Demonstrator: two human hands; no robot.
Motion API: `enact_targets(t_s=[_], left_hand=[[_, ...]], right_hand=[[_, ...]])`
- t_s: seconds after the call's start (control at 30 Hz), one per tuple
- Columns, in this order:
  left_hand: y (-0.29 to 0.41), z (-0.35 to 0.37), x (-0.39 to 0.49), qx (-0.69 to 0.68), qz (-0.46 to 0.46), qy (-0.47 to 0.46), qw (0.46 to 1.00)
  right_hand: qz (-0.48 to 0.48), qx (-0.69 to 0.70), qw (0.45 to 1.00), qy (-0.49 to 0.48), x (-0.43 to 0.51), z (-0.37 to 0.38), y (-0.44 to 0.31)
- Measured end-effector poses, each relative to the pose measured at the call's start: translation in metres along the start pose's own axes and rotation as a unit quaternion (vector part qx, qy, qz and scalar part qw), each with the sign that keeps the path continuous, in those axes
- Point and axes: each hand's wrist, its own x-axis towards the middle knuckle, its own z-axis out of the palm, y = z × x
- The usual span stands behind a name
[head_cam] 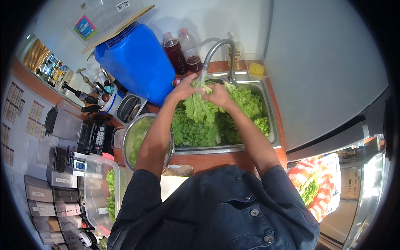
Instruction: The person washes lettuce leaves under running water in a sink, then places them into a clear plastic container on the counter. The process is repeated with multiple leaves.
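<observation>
Water runs from the curved metal faucet point(218, 47) onto a head of green leaf lettuce point(201, 107), which both my hands hold above the sink point(273, 118). My left hand point(185, 88) grips it on the left near its base, fingers partly behind the leaves. From the right, my right hand point(217, 94) holds the same base, thumb and fingers around the stem end. More leaf lettuce point(245, 100) fills the basin beneath and to the right. Left of the sink stands a metal bowl point(126, 143) with light green contents, partly hidden by my left forearm.
A large blue plastic container point(137, 62) stands left of the faucet, beside two bottles of dark red liquid point(176, 54). A clear plastic tub point(100, 193) with lettuce is at lower left. At right are a grey refrigerator point(318, 68) and a red-and-white striped bag point(325, 193) with lettuce.
</observation>
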Motion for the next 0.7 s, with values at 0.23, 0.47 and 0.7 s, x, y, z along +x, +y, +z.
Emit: enact_targets(t_s=[0.23, 0.47, 0.7], left_hand=[[0.017, -0.029, -0.015, -0.017, -0.004, -0.06, 0.998], [0.003, -0.026, -0.015, 0.002, -0.047, -0.022, 0.999], [-0.021, -0.004, -0.008, -0.237, -0.065, 0.053, 0.968]], right_hand=[[-0.005, 0.11, 0.988, -0.107, 0.01, -0.018, -0.005], [0.035, 0.108, 0.977, -0.179, 0.017, -0.021, -0.004], [0.169, 0.211, 0.961, -0.062, 0.009, -0.039, 0.0]])
